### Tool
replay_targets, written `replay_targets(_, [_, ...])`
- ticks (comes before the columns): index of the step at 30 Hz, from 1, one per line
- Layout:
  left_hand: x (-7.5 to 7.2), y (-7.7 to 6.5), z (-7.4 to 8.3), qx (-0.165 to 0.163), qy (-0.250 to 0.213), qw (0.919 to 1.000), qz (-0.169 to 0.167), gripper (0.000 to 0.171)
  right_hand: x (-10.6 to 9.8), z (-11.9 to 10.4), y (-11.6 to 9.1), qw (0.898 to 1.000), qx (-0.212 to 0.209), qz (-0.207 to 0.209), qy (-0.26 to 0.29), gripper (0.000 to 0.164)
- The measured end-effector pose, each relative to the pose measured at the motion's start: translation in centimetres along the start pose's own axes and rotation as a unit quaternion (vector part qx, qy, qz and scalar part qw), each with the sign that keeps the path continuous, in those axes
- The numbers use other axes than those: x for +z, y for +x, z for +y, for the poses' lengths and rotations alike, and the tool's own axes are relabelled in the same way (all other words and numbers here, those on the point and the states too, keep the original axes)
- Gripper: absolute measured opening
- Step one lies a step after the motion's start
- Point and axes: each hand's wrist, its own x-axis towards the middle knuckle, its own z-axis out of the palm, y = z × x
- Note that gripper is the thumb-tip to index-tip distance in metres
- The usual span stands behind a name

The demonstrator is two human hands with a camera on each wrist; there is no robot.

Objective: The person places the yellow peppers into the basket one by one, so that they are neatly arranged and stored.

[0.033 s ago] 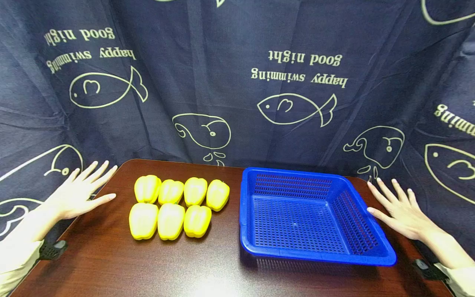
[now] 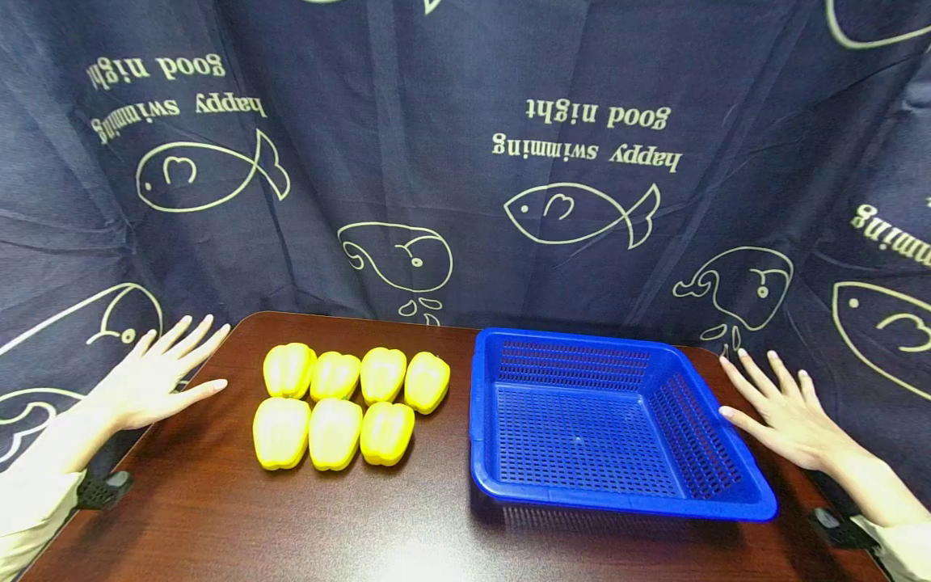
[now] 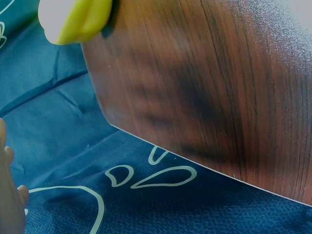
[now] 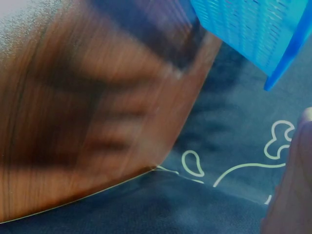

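Several yellow bell peppers (image 2: 335, 434) stand in two rows on the left half of the brown table. To their right is a blue plastic basket (image 2: 483, 420) with perforated sides and nothing inside. My left hand (image 2: 156, 380) is spread flat over the table's left edge, apart from the peppers and holding nothing. Beside the basket's right rim, my right hand (image 2: 789, 416) has its fingers straight and spread, also without anything in it. One pepper (image 3: 78, 19) shows at the top of the left wrist view, and the basket's side (image 4: 253, 34) at the top of the right wrist view.
The table (image 2: 240, 525) has a glossy wood-grain top with rounded far corners. A dark blue curtain (image 2: 436, 145) printed with fish and whales hangs behind it and on both sides. Each wrist wears a black band, with a pale sleeve behind it.
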Motion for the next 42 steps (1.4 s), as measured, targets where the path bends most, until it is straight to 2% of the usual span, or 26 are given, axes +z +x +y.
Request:
replay_targets(7, [0.0, 0.0, 0.0, 0.000, 0.002, 1.0000, 0.001, 0.085, -0.1, -0.1, 0.0, 1.000, 0.003, 0.000, 0.002, 0.075])
replay_targets(12, [0.2, 0.0, 0.1, 0.003, 0.000, 1.0000, 0.006, 0.086, -0.3, -0.3, 0.1, 1.000, 0.012, -0.007, 0.023, 0.074])
replay_targets(18, [0.6, 0.3, 0.2, -0.004, -0.019, 0.9998, -0.001, 0.083, -0.3, -0.3, 0.2, 0.997, 0.014, -0.004, 0.077, 0.071])
replay_targets(24, [1.0, 0.8, 0.5, -0.001, -0.057, 0.9982, 0.015, 0.078, -0.1, -0.5, 0.7, 0.990, -0.016, 0.038, 0.132, 0.071])
replay_targets(27, [1.4, 1.1, 0.7, 0.003, -0.092, 0.9954, 0.026, 0.076, 0.0, -0.6, 1.0, 0.983, -0.022, 0.055, 0.176, 0.073])
replay_targets(32, [2.0, 1.1, 1.2, 0.002, -0.159, 0.9869, 0.031, 0.071, 0.2, -1.1, 1.2, 0.965, -0.012, 0.056, 0.256, 0.071])
replay_targets(36, [2.2, 0.8, 1.9, -0.018, -0.213, 0.9768, 0.016, 0.069, 0.3, -1.2, 1.2, 0.947, -0.013, 0.061, 0.316, 0.068])
replay_targets(38, [2.2, 0.5, 2.2, -0.038, -0.248, 0.9681, 0.009, 0.068, 0.4, -1.2, 1.2, 0.935, -0.026, 0.060, 0.350, 0.067])
replay_targets(42, [2.3, -0.4, 2.7, -0.083, -0.329, 0.9408, -0.005, 0.063, 0.5, -1.2, 1.3, 0.913, -0.041, 0.053, 0.403, 0.066])
